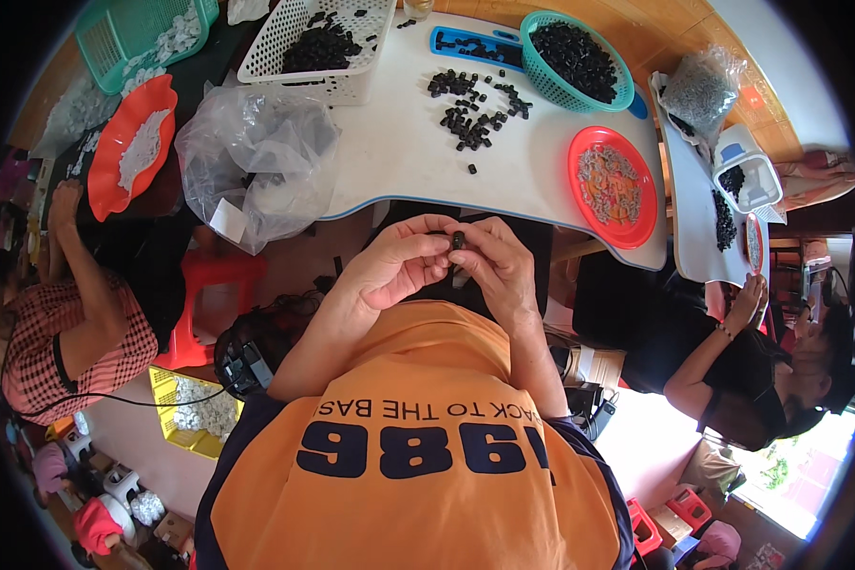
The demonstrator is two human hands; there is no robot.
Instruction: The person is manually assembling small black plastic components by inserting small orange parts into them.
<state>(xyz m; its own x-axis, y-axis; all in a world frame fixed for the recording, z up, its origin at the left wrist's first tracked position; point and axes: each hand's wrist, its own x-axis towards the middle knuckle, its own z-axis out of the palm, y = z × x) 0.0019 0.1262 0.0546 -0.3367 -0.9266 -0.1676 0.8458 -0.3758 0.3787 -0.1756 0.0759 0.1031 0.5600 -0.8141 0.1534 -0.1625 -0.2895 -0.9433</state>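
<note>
Held black piece (458, 240): glossy plastic.

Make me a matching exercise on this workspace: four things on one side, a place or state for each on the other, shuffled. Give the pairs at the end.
Things
1. Red round plate
2. Small black piece
3. Clear plastic bag
4. Green round basket

Places and states
A. Heaped with black pieces
B. Crumpled, at the left end of the white table
C. Spread with small greyish pieces
D. At the fingertips, where the left hand and right hand meet

Right pairs: 1-C, 2-D, 3-B, 4-A
</note>
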